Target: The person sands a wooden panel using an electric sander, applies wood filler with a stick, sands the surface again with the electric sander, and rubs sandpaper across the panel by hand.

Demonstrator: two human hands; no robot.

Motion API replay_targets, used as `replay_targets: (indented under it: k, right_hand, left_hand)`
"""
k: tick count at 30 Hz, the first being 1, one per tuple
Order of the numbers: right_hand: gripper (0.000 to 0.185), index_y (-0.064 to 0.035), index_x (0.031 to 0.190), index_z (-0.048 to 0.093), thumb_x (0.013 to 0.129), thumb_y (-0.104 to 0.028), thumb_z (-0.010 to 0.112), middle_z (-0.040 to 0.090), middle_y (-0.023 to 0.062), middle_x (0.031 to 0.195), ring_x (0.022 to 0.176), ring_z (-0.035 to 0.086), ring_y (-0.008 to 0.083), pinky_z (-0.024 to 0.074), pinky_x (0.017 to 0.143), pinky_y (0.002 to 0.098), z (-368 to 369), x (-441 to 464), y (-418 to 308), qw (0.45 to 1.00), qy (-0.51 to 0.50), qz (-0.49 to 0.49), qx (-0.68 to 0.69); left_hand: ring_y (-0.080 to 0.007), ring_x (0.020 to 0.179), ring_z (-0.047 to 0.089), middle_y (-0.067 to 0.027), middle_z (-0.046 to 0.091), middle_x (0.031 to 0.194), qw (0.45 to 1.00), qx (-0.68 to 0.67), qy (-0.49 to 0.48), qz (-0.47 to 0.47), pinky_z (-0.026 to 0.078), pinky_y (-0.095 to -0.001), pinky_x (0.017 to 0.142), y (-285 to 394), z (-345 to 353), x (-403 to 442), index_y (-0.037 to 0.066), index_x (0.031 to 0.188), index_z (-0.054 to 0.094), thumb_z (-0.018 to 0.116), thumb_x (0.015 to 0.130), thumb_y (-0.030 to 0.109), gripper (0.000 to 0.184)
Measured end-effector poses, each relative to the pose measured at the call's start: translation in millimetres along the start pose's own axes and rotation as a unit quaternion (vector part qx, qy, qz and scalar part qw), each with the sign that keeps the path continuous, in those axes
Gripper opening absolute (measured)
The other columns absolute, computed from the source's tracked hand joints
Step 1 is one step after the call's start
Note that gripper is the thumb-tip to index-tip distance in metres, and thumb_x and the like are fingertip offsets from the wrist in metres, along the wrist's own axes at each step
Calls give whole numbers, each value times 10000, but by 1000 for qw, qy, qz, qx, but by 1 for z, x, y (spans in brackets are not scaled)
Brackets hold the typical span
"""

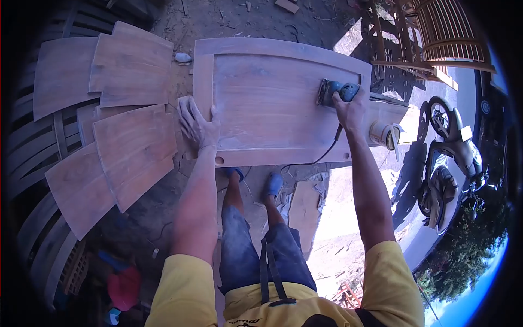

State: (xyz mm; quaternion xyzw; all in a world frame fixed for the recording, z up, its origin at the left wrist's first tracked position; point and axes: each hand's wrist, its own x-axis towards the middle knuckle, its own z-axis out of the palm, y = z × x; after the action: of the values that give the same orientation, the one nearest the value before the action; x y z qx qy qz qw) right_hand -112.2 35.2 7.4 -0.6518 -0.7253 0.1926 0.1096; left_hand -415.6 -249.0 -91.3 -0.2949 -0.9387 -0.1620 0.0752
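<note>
A pale wooden cabinet door [261, 103] with a raised frame and a recessed middle lies flat in front of me. My right hand [350, 107] is wrapped round a teal power sander [332, 91], which sits on the door near its right end. From the sander a dark cord [321, 158] curves down over the door's near edge. My left hand [199, 125] lies at the door's left end, fingers spread over a piece of wood beside the frame and thumb against the frame's edge. Dust coats its fingers.
Several wooden panels [133, 71] rest on slatted wood at left. A tub [384, 133] stands just right of the door. Farther right are a slatted wooden chair [447, 38] and a parked motorcycle [455, 158]. A flat board [304, 210] lies on the ground near my feet.
</note>
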Motion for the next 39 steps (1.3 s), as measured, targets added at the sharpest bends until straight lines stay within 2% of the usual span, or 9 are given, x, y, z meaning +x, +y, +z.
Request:
replay_targets:
  k: [1,4,13,17,21,24,26,29,39]
  right_hand:
    - [759,-1,1390,493,830,-382,837,716,319,1096,1024,716,497,556,923,543,-1,11,2,999,-2,51,-5]
    - [773,-4,1381,473,835,-416,831,722,318,1074,1027,715,506,548,926,554,6,24,-11,998,-8,53,-40]
    - [790,10,1392,467,832,-417,825,712,339,1045,952,719,539,567,862,581,75,-33,-167,996,-53,-66,-14]
    - [880,-35,1477,403,810,-394,852,644,339,1118,958,708,532,591,847,580,100,-60,-211,987,-110,-113,16]
    - [843,-74,1514,445,818,-326,849,642,336,1143,951,706,517,578,830,584,85,-72,-194,948,-185,-257,-1]
    - [827,-133,1529,465,811,-254,857,637,296,1174,1015,695,493,580,866,561,61,-65,-150,937,-195,-291,6]
    - [805,-153,1525,478,818,-215,858,615,275,1216,946,713,503,595,840,558,38,-52,-122,921,-221,-322,-1]
    - [848,-191,1526,475,775,-153,865,610,235,1281,995,714,485,602,858,540,24,-40,-84,885,-259,-385,-43]
    - [941,-258,1531,430,709,-118,867,598,212,1344,961,725,487,613,848,544,67,-90,-182,809,-368,-451,-78]
  left_hand:
    - [-412,1504,421,-187,483,1596,1000,-3,-8,0,368,-575,1197,0,0,0,93,1529,524,722,934,465,728]
    - [-403,1529,394,-180,457,1617,1000,-13,-22,-8,358,-582,1202,0,-1,-3,105,1541,515,715,933,459,731]
    - [-397,1553,361,-168,428,1642,998,-51,-27,-27,335,-589,1211,-6,5,-5,134,1558,511,560,1025,291,558]
    - [-392,1556,356,-152,428,1646,997,-62,-33,-32,325,-575,1222,-7,5,-4,138,1565,508,525,1040,264,540]
    - [-388,1552,364,-147,427,1647,997,-60,-40,-23,342,-572,1206,-10,5,-5,149,1570,507,537,1033,249,547]
    - [-386,1546,371,-147,425,1646,997,-63,-34,-36,346,-569,1202,-11,8,-6,156,1564,517,551,1026,238,546]
    - [-382,1543,373,-148,422,1644,996,-57,-40,-52,346,-569,1202,-12,7,-7,172,1564,523,564,1021,230,547]
    - [-383,1555,360,-157,407,1656,991,-109,-41,-60,313,-631,1216,-12,9,-7,187,1564,527,589,1004,248,567]
    - [-348,1562,362,-131,430,1648,987,-157,-26,-39,317,-602,1226,-20,1,-4,176,1511,581,542,1028,183,484]
